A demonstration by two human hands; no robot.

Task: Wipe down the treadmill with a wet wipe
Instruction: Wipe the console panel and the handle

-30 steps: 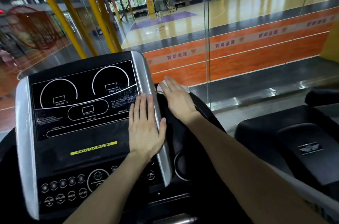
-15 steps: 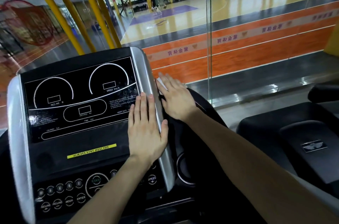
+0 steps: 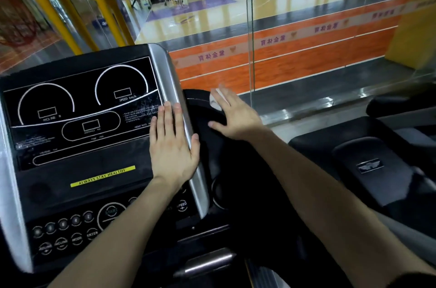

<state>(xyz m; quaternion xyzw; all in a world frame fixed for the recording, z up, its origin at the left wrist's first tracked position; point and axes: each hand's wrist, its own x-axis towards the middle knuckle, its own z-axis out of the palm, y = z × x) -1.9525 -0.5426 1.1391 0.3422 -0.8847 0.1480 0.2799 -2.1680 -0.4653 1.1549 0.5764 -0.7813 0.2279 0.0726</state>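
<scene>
Treadmill console (image 3: 165,70), black with silver side trim: its round cup recess (image 3: 219,193), nearer than the right thumb, is too dark to read. White wet wipe (image 3: 213,100) shows only a corner past the right hand (image 3: 236,117), whose outstretched fingers press it. Left hand (image 3: 173,146) rests flat, fingers straight, on the display (image 3: 82,110).

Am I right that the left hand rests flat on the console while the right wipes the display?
Not quite: the head view shows the right hand pressing the wet wipe on the black handrail beside the console, where the left hand rests flat.
</scene>
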